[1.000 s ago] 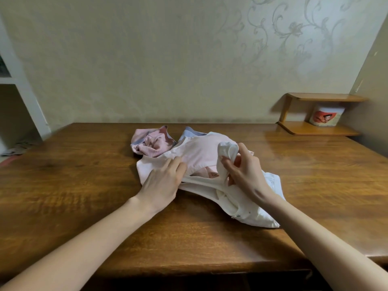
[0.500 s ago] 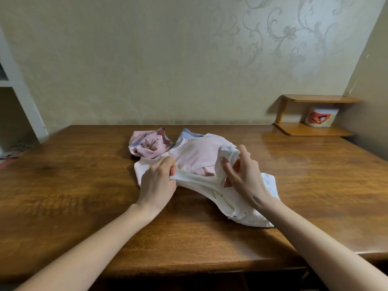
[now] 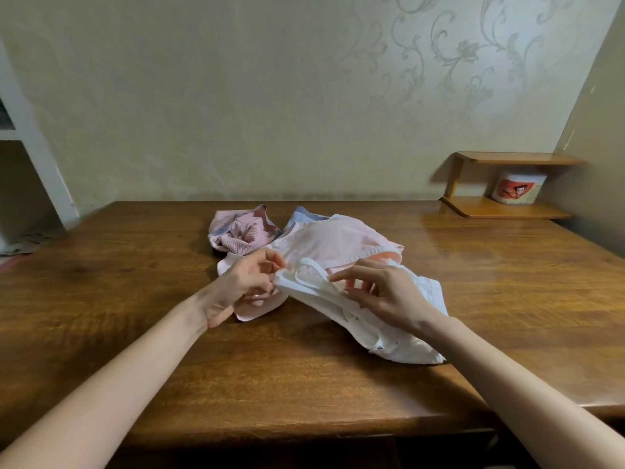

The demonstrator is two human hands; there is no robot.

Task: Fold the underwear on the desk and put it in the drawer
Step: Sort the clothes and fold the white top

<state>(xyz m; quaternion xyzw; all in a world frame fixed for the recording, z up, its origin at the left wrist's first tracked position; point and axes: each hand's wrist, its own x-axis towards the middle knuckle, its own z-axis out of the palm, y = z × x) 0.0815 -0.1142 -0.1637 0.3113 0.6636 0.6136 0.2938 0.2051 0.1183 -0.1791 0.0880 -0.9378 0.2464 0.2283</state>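
Left hand [image 3: 243, 286]: pinching the white underwear [image 3: 399, 346] edge.
Right hand [image 3: 384, 292]: touching it; grip unclear.
Progress: folding apparently just beginning; pink pile [image 3: 338, 242] beyond hands waiting.

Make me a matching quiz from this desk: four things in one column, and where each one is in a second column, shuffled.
1 white underwear
2 ribbed pink underwear
3 pale pink underwear
4 tub

A on the small corner shelf
B bunched up, leftmost of the three pairs
C pinched by the left hand
D in the middle, partly under the white underwear

Pairs: 1-C, 2-B, 3-D, 4-A.
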